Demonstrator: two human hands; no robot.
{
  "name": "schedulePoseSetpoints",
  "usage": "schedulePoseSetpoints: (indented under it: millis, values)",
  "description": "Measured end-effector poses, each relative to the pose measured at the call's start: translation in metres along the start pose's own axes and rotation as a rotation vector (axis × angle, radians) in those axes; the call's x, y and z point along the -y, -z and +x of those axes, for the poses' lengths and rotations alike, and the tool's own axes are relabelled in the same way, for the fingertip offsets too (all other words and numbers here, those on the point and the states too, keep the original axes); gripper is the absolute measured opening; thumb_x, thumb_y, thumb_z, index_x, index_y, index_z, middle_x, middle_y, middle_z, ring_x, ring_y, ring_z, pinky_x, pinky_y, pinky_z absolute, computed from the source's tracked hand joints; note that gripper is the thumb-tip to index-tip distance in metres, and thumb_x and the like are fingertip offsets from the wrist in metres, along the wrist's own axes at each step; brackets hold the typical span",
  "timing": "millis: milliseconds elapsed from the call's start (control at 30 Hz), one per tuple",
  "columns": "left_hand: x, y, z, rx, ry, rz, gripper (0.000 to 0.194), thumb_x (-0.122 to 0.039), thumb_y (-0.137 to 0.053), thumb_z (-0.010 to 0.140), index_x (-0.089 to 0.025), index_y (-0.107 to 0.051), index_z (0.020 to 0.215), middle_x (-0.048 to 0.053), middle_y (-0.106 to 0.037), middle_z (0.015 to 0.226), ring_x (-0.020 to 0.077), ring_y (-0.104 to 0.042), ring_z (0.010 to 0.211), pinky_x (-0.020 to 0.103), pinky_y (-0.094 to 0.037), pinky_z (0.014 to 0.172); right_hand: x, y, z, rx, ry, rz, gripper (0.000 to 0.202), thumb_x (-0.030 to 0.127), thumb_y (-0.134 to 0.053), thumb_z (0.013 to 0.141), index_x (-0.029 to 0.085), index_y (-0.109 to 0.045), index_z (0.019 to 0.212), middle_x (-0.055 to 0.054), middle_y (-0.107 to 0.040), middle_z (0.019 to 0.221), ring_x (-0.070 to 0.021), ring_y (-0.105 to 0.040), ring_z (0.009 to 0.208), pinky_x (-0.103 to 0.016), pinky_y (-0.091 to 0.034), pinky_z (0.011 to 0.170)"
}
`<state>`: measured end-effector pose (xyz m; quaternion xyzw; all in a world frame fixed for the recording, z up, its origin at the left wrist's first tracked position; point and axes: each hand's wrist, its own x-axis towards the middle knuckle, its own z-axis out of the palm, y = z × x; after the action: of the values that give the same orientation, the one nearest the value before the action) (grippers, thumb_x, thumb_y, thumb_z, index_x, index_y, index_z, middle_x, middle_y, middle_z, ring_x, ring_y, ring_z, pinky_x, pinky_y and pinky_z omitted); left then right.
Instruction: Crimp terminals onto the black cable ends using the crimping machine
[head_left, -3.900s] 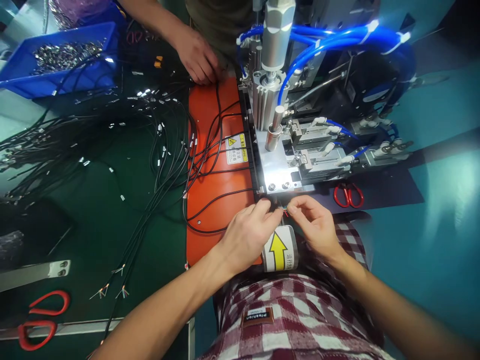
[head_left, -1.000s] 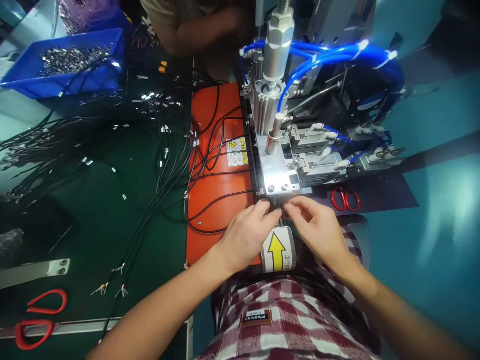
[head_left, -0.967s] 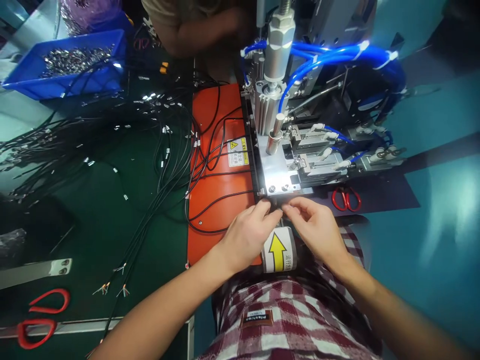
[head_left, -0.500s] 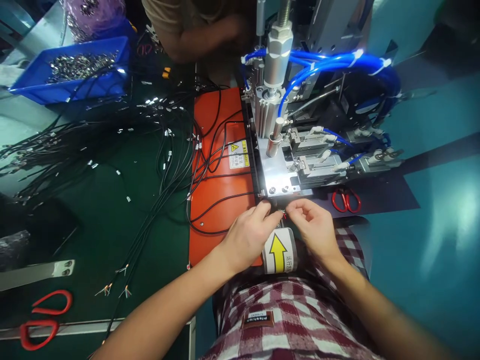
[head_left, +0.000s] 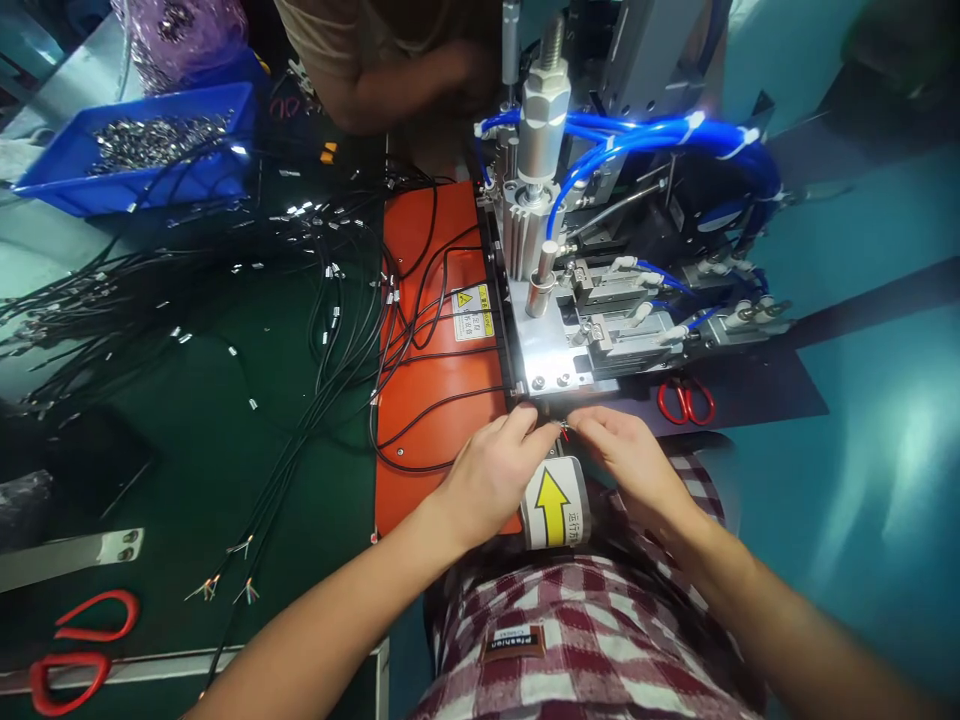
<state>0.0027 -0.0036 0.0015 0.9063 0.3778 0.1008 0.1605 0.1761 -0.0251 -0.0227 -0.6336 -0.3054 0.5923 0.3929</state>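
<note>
My left hand (head_left: pixel 491 475) is closed around the end of a black cable (head_left: pixel 420 468), its thumb and forefinger pinched in front of the machine. Thin stripped wires (head_left: pixel 565 431), one of them red, stick out past its fingertips. My right hand (head_left: pixel 628 452) pinches at these wires from the other side; its fingertips partly cover them. Just beyond both hands is the metal front plate (head_left: pixel 551 340) of a pneumatic machine. Below the hands lies a white label with a yellow arrow (head_left: pixel 553 505).
Several black cables lie across the orange plate (head_left: pixel 427 400) and green table (head_left: pixel 202 440). A blue bin (head_left: pixel 67 185) of small metal parts stands back left. Red-handled scissors (head_left: pixel 686 401) lie right; another red-handled pair (head_left: pixel 71 680) is front left. A person's arm (head_left: pixel 405 90) is behind.
The view has shifted slightly. My right hand's fingers have straightened a little and lie flatter at the wires; my left hand keeps its grip on the cable.
</note>
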Motion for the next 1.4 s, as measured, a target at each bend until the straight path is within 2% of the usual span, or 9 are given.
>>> schedulePoseSetpoints:
  millis: [167, 233, 367, 467, 633, 833, 1067, 1233, 1400]
  values:
    - [0.000, 0.001, 0.001, -0.004, -0.024, -0.005, 0.025, -0.018, -0.042, 0.096, -0.013, -0.061, 0.112, 0.007, -0.055, 0.088, 0.0167, -0.057, 0.075, 0.028, -0.053, 0.065, -0.009, 0.001, -0.016, 0.078, -0.138, 0.192, 0.033, 0.046, -0.074, 0.071, 0.016, -0.067, 0.081, -0.002, -0.065, 0.070, -0.0149, -0.056, 0.061, -0.026, -0.045, 0.056]
    - [0.001, 0.001, 0.001, -0.001, -0.018, -0.006, 0.026, -0.018, -0.042, 0.096, -0.013, -0.061, 0.112, 0.007, -0.054, 0.088, 0.0171, -0.057, 0.075, 0.028, -0.053, 0.064, -0.010, -0.001, -0.020, 0.060, -0.132, 0.166, 0.032, 0.046, -0.074, 0.070, 0.016, -0.066, 0.079, -0.003, -0.065, 0.071, -0.0160, -0.057, 0.061, -0.027, -0.046, 0.057]
    - [0.001, 0.001, 0.001, -0.009, -0.013, -0.015, 0.028, -0.019, -0.040, 0.097, -0.013, -0.060, 0.114, 0.007, -0.054, 0.087, 0.0173, -0.057, 0.074, 0.028, -0.053, 0.064, -0.008, 0.000, -0.022, -0.115, 0.182, -0.250, 0.022, 0.039, -0.066, 0.079, 0.018, -0.066, 0.080, -0.002, -0.061, 0.069, -0.0148, -0.051, 0.058, -0.027, -0.040, 0.054]
    - [0.001, 0.000, 0.001, -0.005, -0.015, -0.012, 0.027, -0.019, -0.041, 0.096, -0.013, -0.061, 0.112, 0.007, -0.054, 0.088, 0.0169, -0.057, 0.074, 0.028, -0.053, 0.064, -0.005, 0.006, -0.017, -0.109, 0.377, -0.472, 0.015, 0.033, -0.061, 0.084, 0.018, -0.066, 0.084, -0.002, -0.059, 0.071, -0.0148, -0.049, 0.061, -0.028, -0.040, 0.058]
    - [0.001, 0.000, 0.001, 0.011, -0.005, 0.036, 0.027, -0.018, -0.041, 0.096, -0.015, -0.062, 0.112, 0.006, -0.054, 0.085, 0.0166, -0.056, 0.073, 0.028, -0.053, 0.063, -0.001, 0.010, -0.003, 0.046, 0.199, -0.197, 0.024, 0.041, -0.064, 0.080, 0.018, -0.062, 0.076, 0.001, -0.055, 0.065, -0.0126, -0.045, 0.056, -0.025, -0.036, 0.052]
    - [0.000, 0.000, 0.001, -0.001, 0.008, 0.036, 0.029, -0.017, -0.040, 0.095, -0.015, -0.061, 0.115, 0.009, -0.056, 0.094, 0.0187, -0.059, 0.079, 0.030, -0.054, 0.064, -0.003, 0.009, 0.000, 0.103, 0.049, -0.043, 0.035, 0.050, -0.070, 0.073, 0.016, -0.061, 0.073, 0.005, -0.046, 0.054, -0.0088, -0.034, 0.046, -0.023, -0.025, 0.043]
    - [0.000, 0.000, 0.000, -0.003, 0.008, -0.022, 0.027, -0.016, -0.044, 0.094, -0.013, -0.061, 0.114, 0.009, -0.058, 0.093, 0.0202, -0.060, 0.081, 0.032, -0.055, 0.067, -0.004, 0.001, 0.000, 0.033, 0.039, 0.100, 0.037, 0.051, -0.073, 0.071, 0.016, -0.062, 0.072, 0.003, -0.054, 0.064, -0.0084, -0.041, 0.047, -0.024, -0.029, 0.046]
    - [0.001, -0.001, 0.001, -0.059, -0.014, -0.039, 0.027, -0.019, -0.041, 0.096, -0.012, -0.062, 0.112, 0.010, -0.060, 0.093, 0.0209, -0.061, 0.081, 0.032, -0.055, 0.067, -0.003, -0.008, 0.000, 0.064, -0.006, 0.181, 0.035, 0.049, -0.070, 0.074, 0.017, -0.056, 0.068, 0.007, -0.043, 0.050, -0.0087, -0.035, 0.045, -0.023, -0.027, 0.045]
    - [0.004, -0.002, 0.002, -0.100, -0.037, -0.113, 0.028, -0.018, -0.037, 0.097, -0.010, -0.063, 0.104, 0.011, -0.061, 0.092, 0.0207, -0.059, 0.081, 0.032, -0.054, 0.070, -0.003, -0.007, -0.001, 0.040, 0.054, 0.137, 0.034, 0.047, -0.072, 0.074, 0.017, -0.056, 0.071, 0.007, -0.046, 0.051, -0.0095, -0.038, 0.048, -0.023, -0.029, 0.049]
